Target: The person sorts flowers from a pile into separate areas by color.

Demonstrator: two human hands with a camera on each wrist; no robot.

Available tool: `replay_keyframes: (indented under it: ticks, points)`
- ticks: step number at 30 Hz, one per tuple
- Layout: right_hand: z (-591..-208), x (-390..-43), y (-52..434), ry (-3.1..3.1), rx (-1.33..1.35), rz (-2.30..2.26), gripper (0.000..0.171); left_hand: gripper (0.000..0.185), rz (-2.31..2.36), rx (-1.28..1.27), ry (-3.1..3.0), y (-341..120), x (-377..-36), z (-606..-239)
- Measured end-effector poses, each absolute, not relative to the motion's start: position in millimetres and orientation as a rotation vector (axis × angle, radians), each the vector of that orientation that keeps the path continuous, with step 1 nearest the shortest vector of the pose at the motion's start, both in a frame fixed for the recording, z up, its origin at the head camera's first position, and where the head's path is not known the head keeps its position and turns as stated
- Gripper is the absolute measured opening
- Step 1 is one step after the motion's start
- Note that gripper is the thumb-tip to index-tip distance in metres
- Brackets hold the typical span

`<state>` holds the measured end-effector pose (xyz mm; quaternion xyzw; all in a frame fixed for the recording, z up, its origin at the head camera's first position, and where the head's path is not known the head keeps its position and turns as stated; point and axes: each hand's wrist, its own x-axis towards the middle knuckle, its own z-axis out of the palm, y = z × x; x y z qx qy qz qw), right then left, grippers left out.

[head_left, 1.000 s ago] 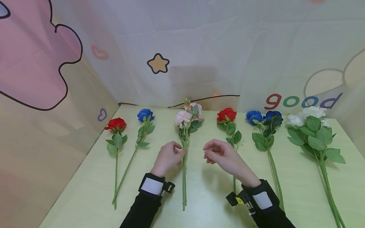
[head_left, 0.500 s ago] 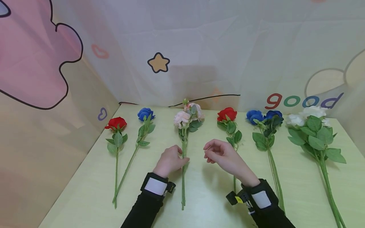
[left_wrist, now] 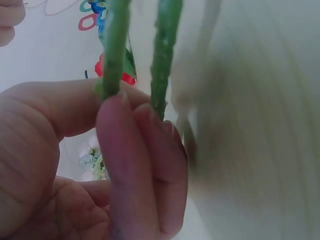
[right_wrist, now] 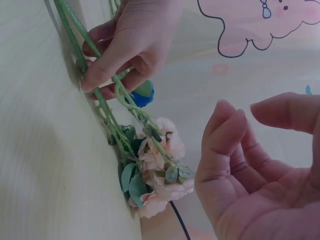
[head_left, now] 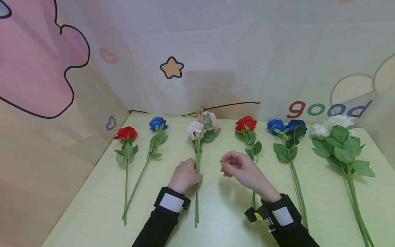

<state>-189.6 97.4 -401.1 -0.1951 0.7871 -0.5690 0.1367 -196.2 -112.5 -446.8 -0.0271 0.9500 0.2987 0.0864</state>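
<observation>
My left hand grips the green stems of the pale pink flowers, partway down their length. In the left wrist view the thumb and fingers close round two thick stems. The right wrist view shows the pink blossoms beyond that hand, clustered with small leaves. To the right, my right hand hovers over the table with its fingers loosely bent and nothing in them. A single red rose lies just behind it, its stem partly hidden by the right hand and wrist.
On the left lie a red rose and a blue rose, their stems crossing near the bottom. Blue roses and a bunch of white roses lie at right on the pale table. A printed cloth hangs behind.
My left hand has moved slightly towards me along the pink flowers' stems and its grip has closed round them. The stems have shifted a little left. My right hand stays put.
</observation>
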Motion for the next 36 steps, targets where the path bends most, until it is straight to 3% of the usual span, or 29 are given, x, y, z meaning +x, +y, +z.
replay_keyframes:
  ticks: [14, 22, 36]
  points:
    - [-400, -190, 98, 2.302, -0.570, -1.635, 0.017, 0.022, 0.838, -0.096, 2.890, -123, -197, -444]
    - [-404, -191, 100, 2.325, -0.571, -1.621, 0.017, 0.050, 0.910, -0.054, 3.022, -122, -195, -435]
    - [-407, -193, 97, 2.367, -0.477, -1.697, 0.022, 0.009, 1.078, 0.208, 3.249, -128, -197, -426]
